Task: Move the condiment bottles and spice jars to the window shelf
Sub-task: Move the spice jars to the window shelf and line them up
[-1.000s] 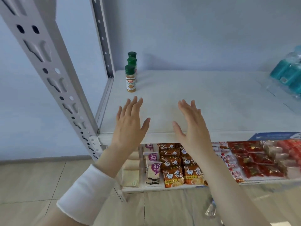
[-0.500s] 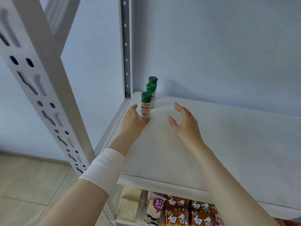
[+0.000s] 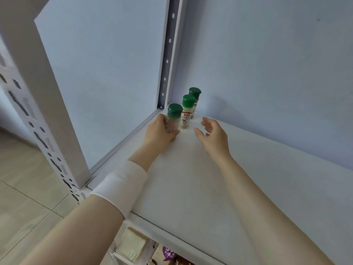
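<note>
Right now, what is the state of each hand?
Left hand: closed around the nearest spice jar.
Right hand: open, holding nothing.

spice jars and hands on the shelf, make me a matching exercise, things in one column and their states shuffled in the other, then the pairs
1 nearest spice jar
2 rear spice jar
3 left hand
4 right hand

A farthest back in the row
B fingers open, holding nothing
C gripped by a hand
D curled round a jar

Pairs: 1-C, 2-A, 3-D, 4-B
</note>
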`<state>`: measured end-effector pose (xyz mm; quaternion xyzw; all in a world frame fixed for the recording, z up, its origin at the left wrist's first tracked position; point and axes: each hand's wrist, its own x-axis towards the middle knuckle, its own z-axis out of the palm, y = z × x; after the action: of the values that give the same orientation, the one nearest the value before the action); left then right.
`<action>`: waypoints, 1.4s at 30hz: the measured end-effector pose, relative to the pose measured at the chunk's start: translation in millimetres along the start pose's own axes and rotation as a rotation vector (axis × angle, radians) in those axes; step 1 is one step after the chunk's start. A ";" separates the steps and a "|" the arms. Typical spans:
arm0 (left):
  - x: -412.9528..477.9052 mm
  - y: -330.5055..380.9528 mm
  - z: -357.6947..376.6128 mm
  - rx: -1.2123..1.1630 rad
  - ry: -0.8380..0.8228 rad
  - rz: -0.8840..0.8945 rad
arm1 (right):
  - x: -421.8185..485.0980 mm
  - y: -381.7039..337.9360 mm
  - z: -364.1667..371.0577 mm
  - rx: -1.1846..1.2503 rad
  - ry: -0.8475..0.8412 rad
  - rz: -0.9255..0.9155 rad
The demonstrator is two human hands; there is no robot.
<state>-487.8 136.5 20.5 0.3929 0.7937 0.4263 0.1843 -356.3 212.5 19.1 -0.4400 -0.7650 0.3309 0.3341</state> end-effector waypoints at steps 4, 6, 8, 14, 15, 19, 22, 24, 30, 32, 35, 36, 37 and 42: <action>-10.7 -3.4 -16.8 -0.099 0.053 0.007 | 16.6 0.9 9.7 -0.025 -0.033 -0.036; -18.4 -7.0 -25.2 -0.141 0.054 0.002 | 25.3 -1.6 18.4 -0.040 -0.041 -0.058; -27.2 -11.5 -31.5 -0.192 0.048 0.011 | 33.1 -3.3 28.5 -0.054 -0.030 -0.041; -45.9 -21.5 -39.4 -0.262 0.056 0.006 | 46.2 -6.2 49.0 -0.005 0.064 -0.002; -49.1 -22.1 -39.7 -0.278 0.060 0.001 | 46.7 -6.3 50.4 -0.002 0.074 0.003; -63.9 -20.7 -38.9 -0.353 0.065 -0.005 | 38.3 -9.9 46.4 0.028 0.062 -0.001; -81.5 -13.6 -39.9 -0.393 0.072 -0.010 | 17.6 -18.8 32.2 0.111 0.000 -0.001; -97.9 -6.7 -42.2 -0.387 0.080 -0.001 | 2.3 -25.3 20.2 0.162 -0.041 -0.004; -152.8 0.7 -54.2 -0.473 0.120 0.023 | -50.1 -48.7 -12.6 0.309 -0.176 0.024; -173.8 -2.9 -62.4 -0.514 0.095 0.021 | -74.5 -56.7 -21.2 0.371 -0.217 0.025; -206.9 -15.0 -78.2 -0.568 0.060 0.022 | -117.1 -69.4 -26.7 0.429 -0.260 0.008; -217.9 -20.9 -84.7 -0.576 0.060 0.032 | -132.5 -74.8 -25.3 0.448 -0.279 0.003; -228.5 -27.8 -92.2 -0.584 0.064 0.045 | -148.1 -80.9 -22.2 0.466 -0.299 -0.003; -280.1 -73.3 -152.5 -0.587 0.114 0.051 | -224.4 -121.3 22.7 0.531 -0.399 -0.001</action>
<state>-443.1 -187.3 35.1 0.3181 0.6353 0.6636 0.2342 -342.0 -40.8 54.2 -0.2638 -0.7024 0.5983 0.2810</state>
